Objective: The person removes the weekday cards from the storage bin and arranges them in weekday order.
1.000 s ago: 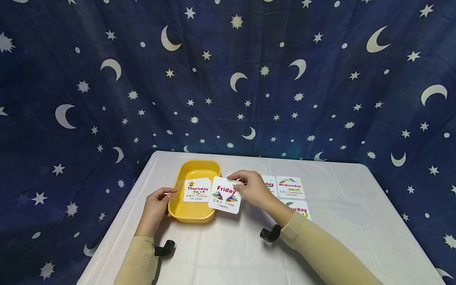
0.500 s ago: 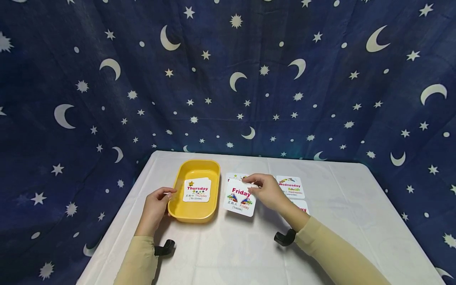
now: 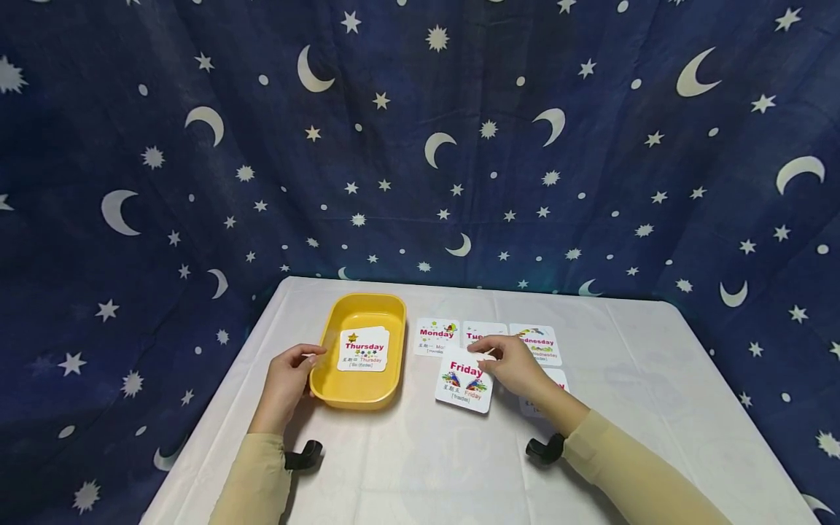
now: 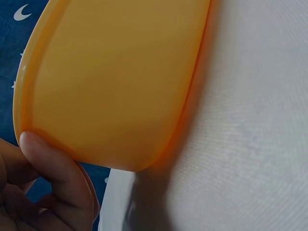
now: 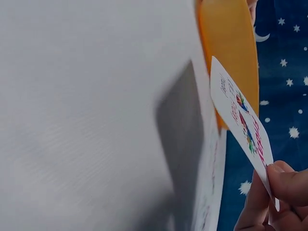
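Note:
My right hand point(image 3: 517, 370) pinches the top edge of a white "Friday" flashcard point(image 3: 464, 383) between thumb and fingers. In the right wrist view the Friday card point(image 5: 236, 110) is tilted, held apart from the tablecloth, its shadow falling beside it. My left hand point(image 3: 286, 383) grips the left rim of a yellow plastic tray point(image 3: 354, 402), the thumb on the rim in the left wrist view. Inside the tray lies a "Thursday" card point(image 3: 363, 350), with the edge of at least one other card showing under it.
Right of the tray, a "Monday" card point(image 3: 436, 334), a partly covered "Tuesday" card point(image 3: 482, 329) and a "Wednesday" card point(image 3: 541, 343) form a row. Below Wednesday, my right hand and forearm mostly hide another card point(image 3: 556, 378). A white cloth point(image 3: 407, 474) covers the table; a starry curtain hangs behind.
My right hand has carried the Friday card from the tray's right edge rightward and toward me, below the Monday and Tuesday cards. The left hand and tray have stayed put.

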